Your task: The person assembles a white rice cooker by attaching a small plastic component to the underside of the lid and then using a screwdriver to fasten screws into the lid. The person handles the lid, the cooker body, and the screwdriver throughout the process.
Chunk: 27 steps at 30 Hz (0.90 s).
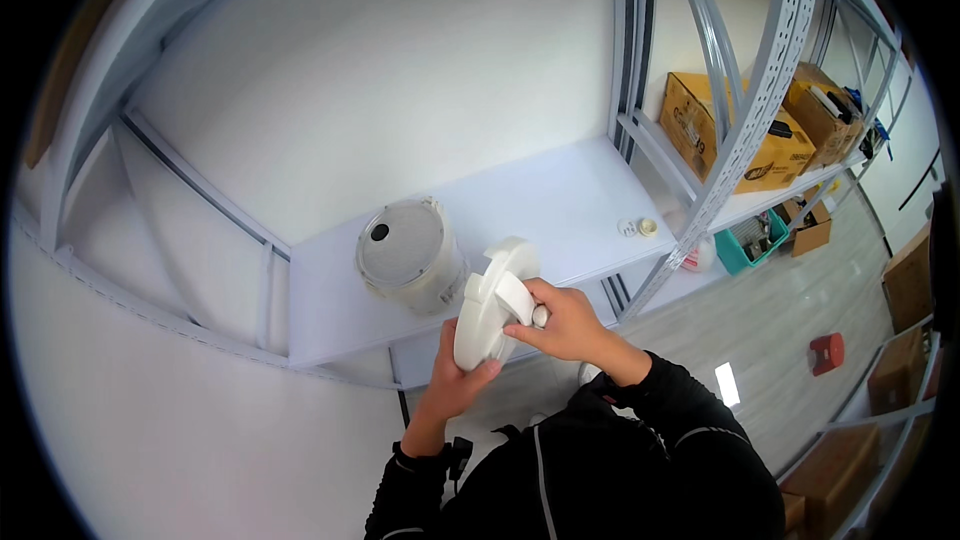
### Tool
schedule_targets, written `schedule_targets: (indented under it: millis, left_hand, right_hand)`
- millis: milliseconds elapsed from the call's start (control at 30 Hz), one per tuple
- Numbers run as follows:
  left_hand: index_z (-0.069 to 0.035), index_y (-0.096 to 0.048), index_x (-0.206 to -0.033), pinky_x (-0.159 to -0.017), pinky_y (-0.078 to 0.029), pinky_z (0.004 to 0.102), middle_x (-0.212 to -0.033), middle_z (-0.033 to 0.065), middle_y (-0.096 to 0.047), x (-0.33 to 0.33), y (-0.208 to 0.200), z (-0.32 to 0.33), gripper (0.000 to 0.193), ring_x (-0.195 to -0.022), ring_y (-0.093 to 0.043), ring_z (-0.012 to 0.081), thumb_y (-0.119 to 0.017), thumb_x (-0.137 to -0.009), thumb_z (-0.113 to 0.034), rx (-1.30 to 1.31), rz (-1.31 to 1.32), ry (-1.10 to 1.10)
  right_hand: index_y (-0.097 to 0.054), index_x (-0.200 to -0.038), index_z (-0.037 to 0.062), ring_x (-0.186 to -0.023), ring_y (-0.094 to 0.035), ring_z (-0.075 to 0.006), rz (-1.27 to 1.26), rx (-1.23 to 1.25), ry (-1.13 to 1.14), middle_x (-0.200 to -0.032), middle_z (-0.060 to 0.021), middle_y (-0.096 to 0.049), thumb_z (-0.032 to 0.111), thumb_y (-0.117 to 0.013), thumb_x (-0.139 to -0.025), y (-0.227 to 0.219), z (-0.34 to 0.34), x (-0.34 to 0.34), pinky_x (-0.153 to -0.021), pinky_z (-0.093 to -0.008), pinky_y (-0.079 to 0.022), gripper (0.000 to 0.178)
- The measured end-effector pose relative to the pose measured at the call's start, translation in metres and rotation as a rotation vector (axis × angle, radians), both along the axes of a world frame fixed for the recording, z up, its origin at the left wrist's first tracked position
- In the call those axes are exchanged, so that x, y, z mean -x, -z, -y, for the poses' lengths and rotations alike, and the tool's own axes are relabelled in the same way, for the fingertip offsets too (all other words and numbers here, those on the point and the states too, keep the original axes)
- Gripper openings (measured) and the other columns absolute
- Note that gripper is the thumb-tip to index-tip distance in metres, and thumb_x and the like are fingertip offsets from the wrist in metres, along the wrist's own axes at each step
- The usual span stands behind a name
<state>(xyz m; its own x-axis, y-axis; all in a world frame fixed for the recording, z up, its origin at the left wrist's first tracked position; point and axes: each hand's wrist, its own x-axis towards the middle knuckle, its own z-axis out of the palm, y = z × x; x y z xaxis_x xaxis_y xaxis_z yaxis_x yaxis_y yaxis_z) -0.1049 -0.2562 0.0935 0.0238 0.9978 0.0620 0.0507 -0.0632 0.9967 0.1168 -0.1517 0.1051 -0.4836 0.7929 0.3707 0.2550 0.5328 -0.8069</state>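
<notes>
A round white lid-like part [482, 325] with a raised rim and a strap-like piece across it is held up in front of the shelf, tilted nearly on edge. My left hand [456, 380] grips its lower left edge. My right hand [572, 324] is closed around the strap-like piece on its right face, near a small rounded white knob [541, 316]. Just beyond, a white cylindrical container [432, 278] stands on the shelf. Its grey round top has one black hole, and clips sit along its rim. The held part overlaps the container's right side in view.
The white shelf board [560, 190] runs along the wall, with a tape roll [648, 227] at its right end. A perforated metal upright [765, 90] stands to the right. Beyond it are cardboard boxes [690, 125], a teal crate [735, 258] and a red stool [827, 353].
</notes>
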Motion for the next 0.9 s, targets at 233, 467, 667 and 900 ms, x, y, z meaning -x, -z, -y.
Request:
schedule_targets:
  millis: [233, 467, 667, 900]
  left_hand:
    - [0.003, -0.038, -0.156, -0.106, -0.049, 0.0415, -0.140, 0.0176, -0.061, -0.011, -0.016, -0.004, 0.073, -0.125, -0.060, 0.0242, -0.074, -0.095, -0.012, -0.186, -0.077, 0.016]
    - [0.002, -0.043, -0.157, -0.106, -0.051, 0.0429, -0.138, 0.0255, -0.065, -0.044, -0.027, -0.007, 0.064, -0.124, -0.066, 0.0335, -0.068, -0.098, -0.005, -0.380, -0.276, -0.116]
    - [-0.002, -0.056, -0.147, -0.091, -0.058, 0.0410, -0.122, 0.0234, -0.074, -0.054, -0.029, -0.008, 0.051, -0.107, -0.075, 0.0341, -0.068, -0.097, -0.002, -0.496, -0.353, -0.093]
    - [-0.003, -0.059, -0.141, -0.086, -0.058, 0.0389, -0.116, 0.0211, -0.076, -0.063, -0.023, -0.010, 0.045, -0.100, -0.076, 0.0304, -0.069, -0.097, -0.002, -0.560, -0.318, -0.150]
  right_hand:
    - [-0.073, -0.118, 0.0111, -0.077, -0.074, -0.0342, 0.142, -0.213, 0.091, -0.085, -0.0111, -0.076, 0.031, -0.091, -0.081, -0.001, 0.023, -0.013, -0.067, -0.0413, -0.056, 0.046]
    - [-0.073, -0.114, 0.0106, -0.073, -0.073, -0.0351, 0.179, -0.312, 0.137, -0.082, -0.0112, -0.075, 0.034, -0.091, -0.081, -0.007, 0.034, -0.027, -0.062, -0.0431, -0.054, 0.045]
    - [-0.072, -0.111, 0.0078, -0.071, -0.072, -0.0348, 0.154, -0.165, 0.198, -0.081, -0.0118, -0.074, 0.040, -0.093, -0.079, -0.020, 0.046, -0.029, -0.061, -0.0422, -0.054, 0.050]
    - [-0.074, -0.102, 0.0065, -0.070, -0.073, -0.0316, 0.134, -0.222, 0.316, -0.080, -0.0091, -0.075, 0.038, -0.094, -0.079, -0.020, 0.050, -0.023, -0.062, -0.0393, -0.055, 0.044]
